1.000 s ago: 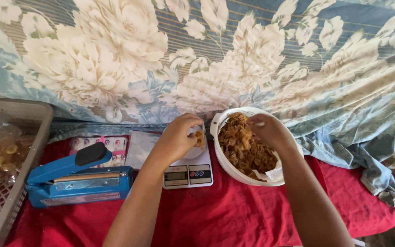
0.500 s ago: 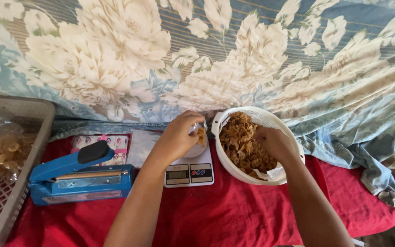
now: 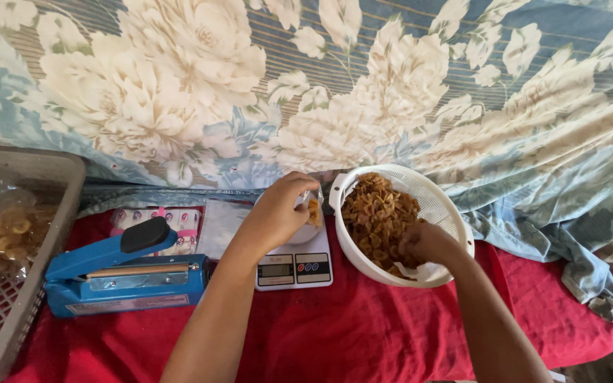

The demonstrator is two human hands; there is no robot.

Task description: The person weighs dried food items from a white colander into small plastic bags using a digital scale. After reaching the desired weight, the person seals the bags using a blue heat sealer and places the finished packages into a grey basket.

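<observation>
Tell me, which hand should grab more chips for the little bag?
Probably the right hand: it is already down in the white basket among the chips. The left hand is busy holding the small bag over the scale.

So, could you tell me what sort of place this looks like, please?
Probably a home snack-packing spot. A white scale sits on a red cloth beside a blue heat sealer, and a white basket holds brown chips. A floral sheet hangs behind.
</observation>
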